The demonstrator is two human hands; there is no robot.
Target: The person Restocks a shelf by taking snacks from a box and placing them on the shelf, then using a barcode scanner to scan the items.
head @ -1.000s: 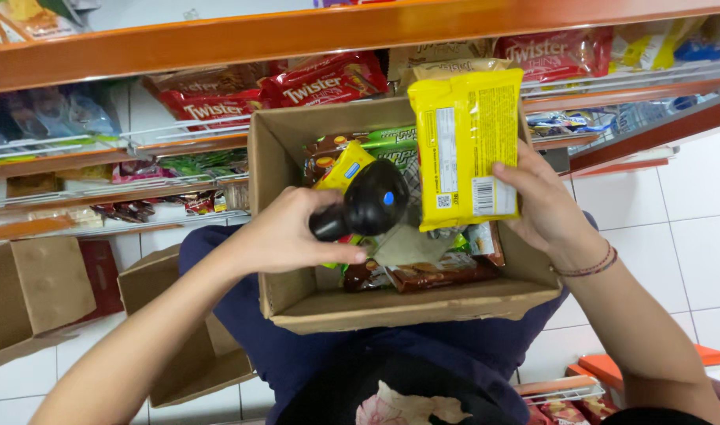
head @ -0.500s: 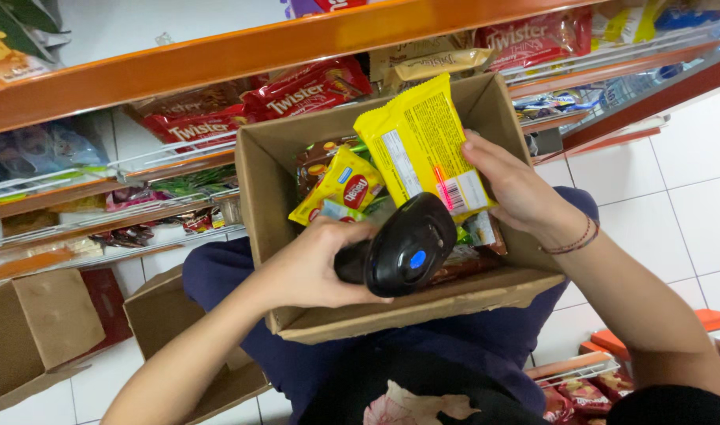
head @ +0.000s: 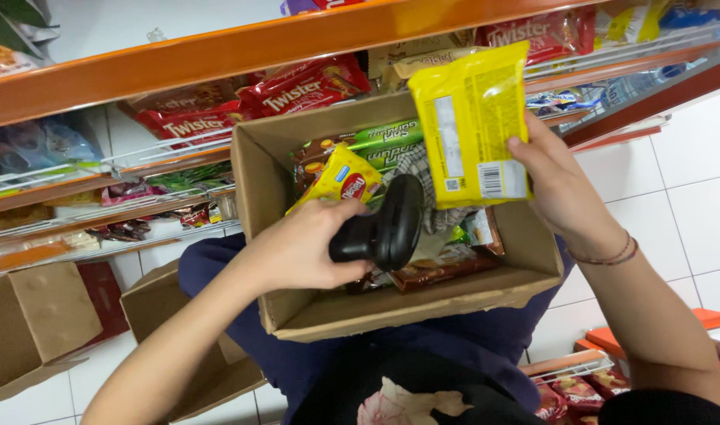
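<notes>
Left hand (head: 297, 252) grips a black scanner (head: 384, 228); right hand (head: 561, 189) pinches a yellow packet (head: 470, 118) above the cardboard box (head: 391, 303), shop shelves (head: 218, 51) behind.

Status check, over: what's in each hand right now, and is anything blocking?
Left hand grips black handheld scanner over cardboard box. Right hand holds yellow snack packet upright, barcode side facing the camera. Nothing between scanner and packet.
</notes>
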